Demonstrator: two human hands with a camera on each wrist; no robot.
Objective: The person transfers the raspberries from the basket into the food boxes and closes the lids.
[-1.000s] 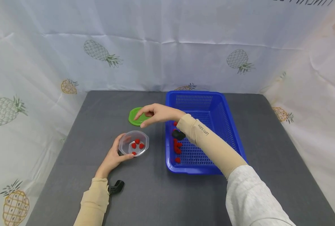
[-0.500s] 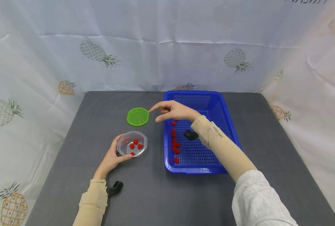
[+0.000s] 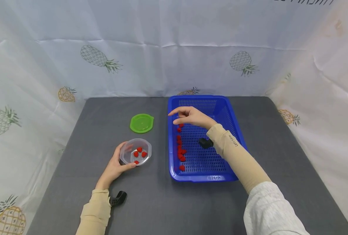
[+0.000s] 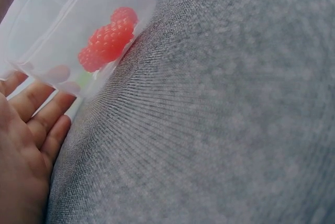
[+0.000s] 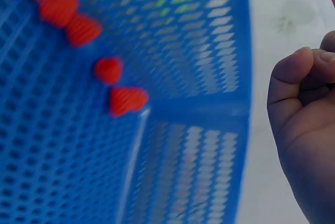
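Four red berries (image 3: 143,154) lay in a clear bowl (image 3: 146,146) at the left of the table (image 3: 150,209); the left hand (image 3: 115,167) gripped the bowl's side, thumb at the near rim. Farther back, a green lid (image 3: 142,123) lay flat. The right hand (image 3: 195,117) hovered over the far left part of a blue basket (image 3: 203,178), index finger extended, thumb apart from it; more red berries (image 3: 182,168) lined the basket's left side.

The left arm (image 3: 96,210) reaches forward, its left hand (image 3: 114,167) curved with thumb (image 3: 128,167) and fingers (image 4: 52,111) apart. The right arm (image 3: 239,156) slants inward, and the right hand (image 3: 195,117) pokes out its pointing finger (image 3: 175,110) above its thumb.
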